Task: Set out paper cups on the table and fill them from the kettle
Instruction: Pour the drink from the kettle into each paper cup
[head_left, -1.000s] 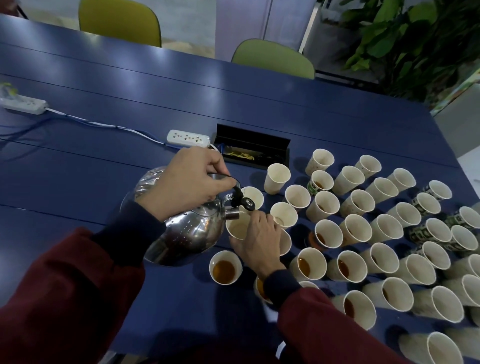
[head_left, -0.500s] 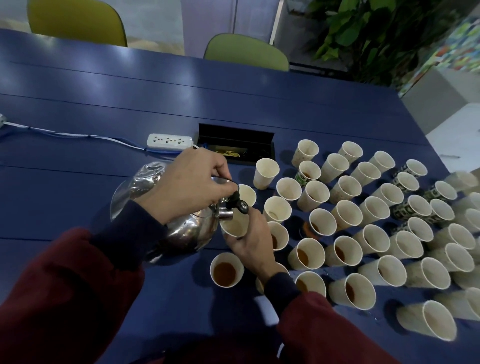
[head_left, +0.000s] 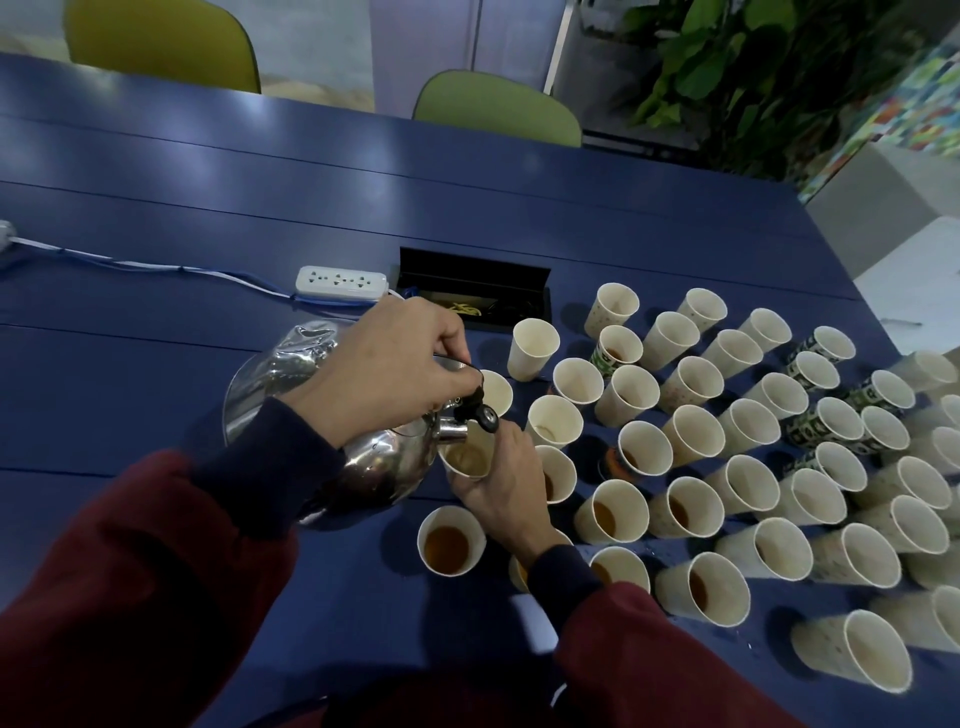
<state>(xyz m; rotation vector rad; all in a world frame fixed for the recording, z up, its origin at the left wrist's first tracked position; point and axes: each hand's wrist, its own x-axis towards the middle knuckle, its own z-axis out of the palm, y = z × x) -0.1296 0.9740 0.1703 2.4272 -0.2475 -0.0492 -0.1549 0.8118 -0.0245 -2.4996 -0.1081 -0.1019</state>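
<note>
My left hand (head_left: 384, 369) grips the handle of a shiny steel kettle (head_left: 332, 431), tilted so its spout (head_left: 452, 428) hangs over a paper cup (head_left: 467, 457). That cup holds brown liquid, and my right hand (head_left: 501, 488) wraps around its side. Just in front stands another cup (head_left: 449, 540) with brown tea in it. Several more paper cups (head_left: 691, 431) stand in rows to the right on the blue table (head_left: 156, 332); some hold tea, others look empty.
A white power strip (head_left: 340, 283) with its cable lies behind the kettle, next to an open black cable box (head_left: 472, 293) set in the table. Two green chairs (head_left: 498, 106) stand at the far edge, and a leafy plant (head_left: 753, 78) fills the back right.
The view has shifted a little. The kettle stays tilted over the held cup, and the liquid in that cup now shows brown near the rim.
</note>
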